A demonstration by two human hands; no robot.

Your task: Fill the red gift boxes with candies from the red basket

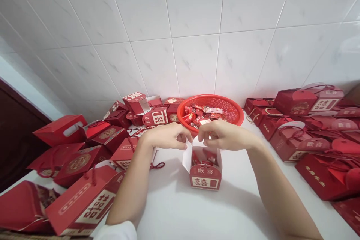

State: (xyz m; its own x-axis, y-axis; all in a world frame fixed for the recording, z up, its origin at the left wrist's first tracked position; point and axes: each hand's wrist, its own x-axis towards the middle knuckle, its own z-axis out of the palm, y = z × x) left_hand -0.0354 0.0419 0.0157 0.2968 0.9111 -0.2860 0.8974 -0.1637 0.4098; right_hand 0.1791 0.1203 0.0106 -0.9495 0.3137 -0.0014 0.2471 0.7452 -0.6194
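Note:
A small red candy box [204, 183] with white and gold lettering stands upright on the white table, its top unfolded. Red-wrapped candies [206, 156] lie inside it. My left hand [168, 136] reaches in from the left, fingers curled at the box's back left flap, apparently pinching its edge. From the other side, my right hand [226, 135] bends over the back right edge, with thumb and fingers closed on the cardboard there. The exact contact of both sets of fingertips is partly hidden.
Behind the box, a red plastic basket [237, 117] holds wrapped candies. Red gift boxes [108, 135] crowd the left side, and more red boxes [296, 140] are piled on the right. A tiled wall [194, 60] closes off the back of the white table [180, 213].

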